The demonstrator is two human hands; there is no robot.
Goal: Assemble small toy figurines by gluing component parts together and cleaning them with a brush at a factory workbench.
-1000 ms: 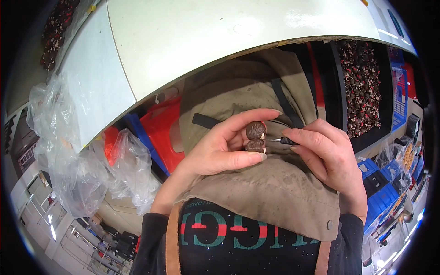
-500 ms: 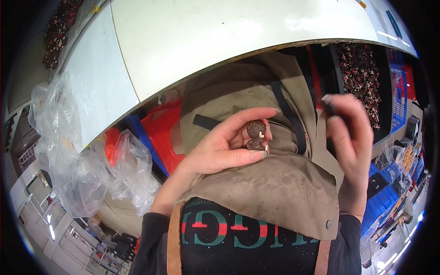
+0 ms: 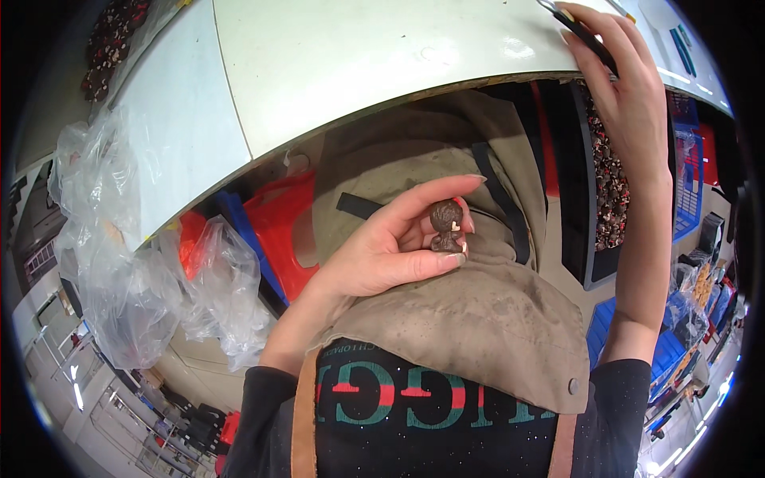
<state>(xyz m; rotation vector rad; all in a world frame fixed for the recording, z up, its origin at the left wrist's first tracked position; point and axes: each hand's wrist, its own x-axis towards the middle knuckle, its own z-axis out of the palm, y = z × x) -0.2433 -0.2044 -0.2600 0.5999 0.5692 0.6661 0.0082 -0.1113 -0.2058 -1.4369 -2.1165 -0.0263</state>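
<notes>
My left hand (image 3: 374, 259) is closed round a small dark-brown figurine (image 3: 445, 217) with a round, curly-looking head and light patches on one side. It is held above my lap, over the olive-brown apron (image 3: 454, 311). At the far right, my right hand (image 3: 625, 84) reaches over the edge of the white table (image 3: 358, 64). Its fingers grip a slim black-handled tool (image 3: 590, 37) with a shiny metal tip pointing to the upper left. The tip is too small to tell the tool's exact kind.
Below the table's right edge, a dark tray (image 3: 610, 191) holds many small brown, red and pale pieces. Blue crates (image 3: 687, 187) stand farther right. Clear plastic bags (image 3: 119, 263) hang at the left, beside a red stool (image 3: 279, 231). Teal tools (image 3: 683, 49) lie on the table's far right.
My right hand has moved up and away from beside my lap to over the table, carrying the black-handled tool. My left hand keeps the figurine in nearly the same place.
</notes>
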